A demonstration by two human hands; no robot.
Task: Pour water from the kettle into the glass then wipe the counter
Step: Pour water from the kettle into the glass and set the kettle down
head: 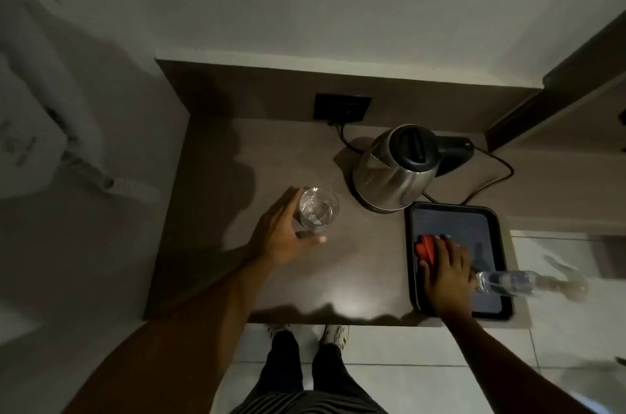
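A clear glass [318, 208] with water in it stands on the brown counter [237, 278]. My left hand [283, 234] is wrapped around its left side, thumb in front. The steel kettle [398, 168] with a black lid sits on its base behind and to the right of the glass, handle pointing right. A red cloth [425, 247] lies in the black tray [454, 210] at the counter's right end. My right hand [447, 273] rests on the cloth, fingers spread over it and covering its right part.
A clear plastic bottle [508, 283] lies on its side across the tray's right rim. The kettle's black cord [501, 173] loops behind the tray to a wall socket [342, 107]. Walls close in the counter at the back. My feet stand on white tiles below.
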